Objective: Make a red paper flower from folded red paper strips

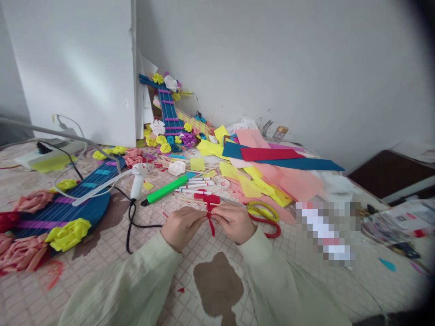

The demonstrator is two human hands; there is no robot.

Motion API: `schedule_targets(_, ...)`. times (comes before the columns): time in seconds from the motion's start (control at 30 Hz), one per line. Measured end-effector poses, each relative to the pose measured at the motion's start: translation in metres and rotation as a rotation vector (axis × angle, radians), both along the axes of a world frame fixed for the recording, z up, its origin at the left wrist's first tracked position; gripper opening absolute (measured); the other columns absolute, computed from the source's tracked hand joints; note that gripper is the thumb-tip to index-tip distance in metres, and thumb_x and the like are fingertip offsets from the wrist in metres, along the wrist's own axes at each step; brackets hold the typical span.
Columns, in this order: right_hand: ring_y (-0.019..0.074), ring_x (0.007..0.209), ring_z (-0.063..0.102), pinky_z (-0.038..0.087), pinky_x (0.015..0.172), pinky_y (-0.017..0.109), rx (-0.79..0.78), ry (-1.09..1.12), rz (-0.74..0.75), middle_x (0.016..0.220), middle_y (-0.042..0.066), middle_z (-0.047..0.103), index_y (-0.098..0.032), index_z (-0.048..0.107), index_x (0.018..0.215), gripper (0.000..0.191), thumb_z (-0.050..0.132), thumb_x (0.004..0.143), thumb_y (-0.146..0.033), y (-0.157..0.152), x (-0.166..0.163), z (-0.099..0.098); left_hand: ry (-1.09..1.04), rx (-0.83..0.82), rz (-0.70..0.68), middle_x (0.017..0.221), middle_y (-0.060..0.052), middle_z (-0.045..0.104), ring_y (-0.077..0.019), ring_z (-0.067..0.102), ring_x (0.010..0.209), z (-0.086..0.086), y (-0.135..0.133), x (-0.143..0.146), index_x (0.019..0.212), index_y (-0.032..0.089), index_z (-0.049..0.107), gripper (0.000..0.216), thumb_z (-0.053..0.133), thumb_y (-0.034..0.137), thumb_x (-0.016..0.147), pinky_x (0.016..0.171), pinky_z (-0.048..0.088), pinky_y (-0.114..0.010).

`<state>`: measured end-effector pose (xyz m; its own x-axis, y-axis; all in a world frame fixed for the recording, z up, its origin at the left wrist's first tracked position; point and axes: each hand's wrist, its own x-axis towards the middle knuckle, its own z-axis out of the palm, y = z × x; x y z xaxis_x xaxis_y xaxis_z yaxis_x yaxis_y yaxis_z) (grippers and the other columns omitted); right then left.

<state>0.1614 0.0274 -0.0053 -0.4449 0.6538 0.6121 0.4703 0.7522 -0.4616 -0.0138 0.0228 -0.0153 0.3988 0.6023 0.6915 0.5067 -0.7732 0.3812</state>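
Observation:
Between my two hands is a thin, twisted red crepe paper strip [212, 226], its lower end hanging over the table. My left hand [183, 224] pinches it from the left, thumb and forefinger together. From the other side my right hand [234, 222] pinches it too, with the fingertips of both hands almost meeting. Wider red paper [211, 199] shows just above the fingertips; whether it is one piece with the strip I cannot tell. Scissors with yellow and red handles [278, 228] lie beside my right hand, partly hidden by it.
Left of my hands stand a white glue gun [137, 183] with a black cord and a green utility knife [168, 189]. A blue paper guitar with flowers [98, 206] lies at left; another [168, 108] leans behind. Coloured crepe sheets [282, 170] are heaped back right.

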Motion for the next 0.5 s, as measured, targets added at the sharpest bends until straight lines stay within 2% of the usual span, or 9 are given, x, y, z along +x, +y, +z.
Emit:
schedule_targets(0.13,0.0149,0.073,0.058,0.044,0.068,0.026,-0.111,-0.112,-0.064,0.078,0.004,0.065,-0.017,0.062,0.079,0.010,0.053,0.076,-0.017,0.005,0.000,-0.009,0.180,-0.161,0.055,0.078,-0.007,0.066,-0.0178,0.059,0.073,-0.003,0.004,-0.001,0.086,0.016,0.061,0.016,0.050,0.015,0.075,0.067,0.048,-0.030)
schedule_targets(0.27,0.0150,0.079,0.056,0.043,0.073,0.027,-0.166,-0.207,-0.070,0.082,0.003,0.063,-0.018,0.061,0.084,0.013,0.054,0.074,-0.016,0.007,0.001,-0.012,0.283,-0.239,0.056,0.085,-0.006,0.064,-0.0204,0.054,0.085,0.002,0.004,-0.001,0.084,0.018,0.063,0.015,0.054,0.018,0.071,0.077,0.044,-0.034)
schedule_targets(0.5,0.0162,0.082,0.054,0.043,0.075,0.029,-0.177,-0.342,-0.062,0.085,0.003,0.060,-0.019,0.064,0.085,0.020,0.065,0.066,-0.023,0.007,0.006,-0.014,0.437,-0.337,0.072,0.083,-0.003,0.061,-0.0198,0.052,0.084,0.001,0.003,-0.003,0.089,0.024,0.062,0.020,0.058,0.026,0.069,0.075,0.042,-0.032)
